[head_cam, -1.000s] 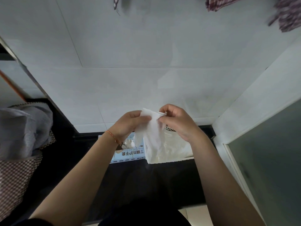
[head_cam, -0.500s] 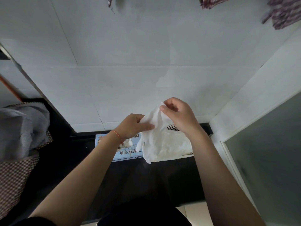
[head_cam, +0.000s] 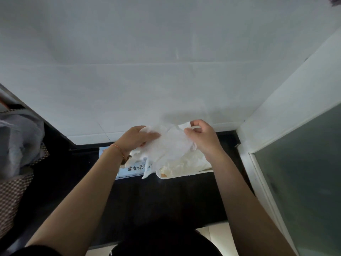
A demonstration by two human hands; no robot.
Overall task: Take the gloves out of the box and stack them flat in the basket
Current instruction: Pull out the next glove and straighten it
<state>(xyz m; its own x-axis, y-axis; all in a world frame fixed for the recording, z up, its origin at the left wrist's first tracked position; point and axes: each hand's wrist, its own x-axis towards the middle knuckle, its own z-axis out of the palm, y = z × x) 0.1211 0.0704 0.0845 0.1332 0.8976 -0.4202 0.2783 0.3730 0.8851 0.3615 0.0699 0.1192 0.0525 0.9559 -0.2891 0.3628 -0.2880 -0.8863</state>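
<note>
While both hands hold one thin, translucent white disposable glove (head_cam: 169, 145) stretched between them above the counter, I judge the task to be somewhere in its middle. My left hand (head_cam: 137, 138) grips the glove's left edge, thumb laid over the top and fingers curled beneath. My right hand (head_cam: 202, 137) pinches the opposite edge, near the rolled cuff, between thumb and bent fingers. The glove hangs crumpled, its lower tips drooping just over the near rim of the shallow white plastic basket (head_cam: 186, 174), which sits on the black countertop (head_cam: 156, 200) directly below my hands.

Inside that basket I can see a pale, creased pile of gloves (head_cam: 186, 162) already laid down, so several have been moved; how many I cannot tell, nor whether they lie truly flat. The pale blue cardboard glove box (head_cam: 129, 169) stands just left of the basket, touching or nearly touching it, with white glove material poking out of its opening, so more remain to be pulled. What is left for this one, I think, is to smooth it out and lay it on the pile.

On the box's near side I read dark blue Chinese characters, upside down from my view; they look like "防护手套", though the first part is hidden behind the hanging glove. I can make out no brand name.
</note>
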